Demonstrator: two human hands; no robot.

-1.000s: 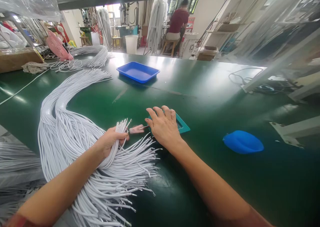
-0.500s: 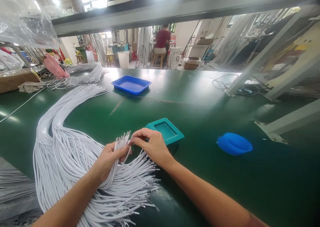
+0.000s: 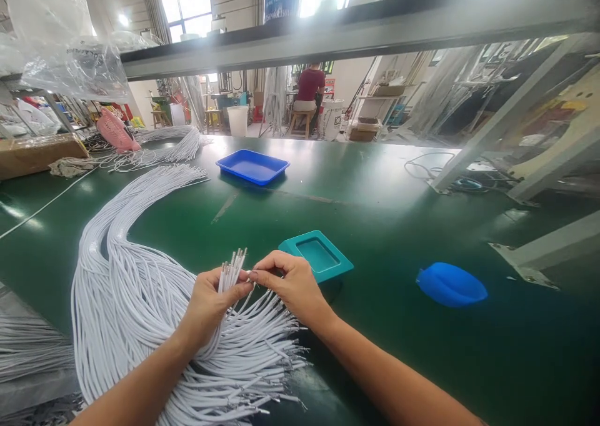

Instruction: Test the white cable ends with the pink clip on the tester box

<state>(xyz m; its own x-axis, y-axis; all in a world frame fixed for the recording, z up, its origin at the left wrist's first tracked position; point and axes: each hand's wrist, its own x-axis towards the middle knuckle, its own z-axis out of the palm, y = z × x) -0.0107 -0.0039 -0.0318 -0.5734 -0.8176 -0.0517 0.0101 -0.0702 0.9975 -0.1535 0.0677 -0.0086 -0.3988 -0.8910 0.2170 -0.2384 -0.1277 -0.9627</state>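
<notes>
A large bundle of white cables point(image 3: 135, 276) curves over the green table point(image 3: 384, 226), its cut ends fanned out toward the right. My left hand point(image 3: 209, 301) is closed around several of these cables, whose bare tips point up above the fingers. Thumb and forefinger of my right hand point(image 3: 293, 282) pinch the end of one white cable just right of that group, almost touching my left thumb. Behind my right hand sits a teal tray point(image 3: 319, 254) with a square recess.
A blue tray point(image 3: 253, 167) lies farther back. On the right are a blue rounded piece point(image 3: 451, 285) and metal legs point(image 3: 525, 263). A pink object point(image 3: 115, 130) and a cardboard box point(image 3: 40, 154) stand back left. A person point(image 3: 309, 92) sits far behind the table.
The view has shifted, so the scene appears lower and slightly right. Both hands keep their grip; my right fingers sit nearer my left thumb, at the cable's end.
</notes>
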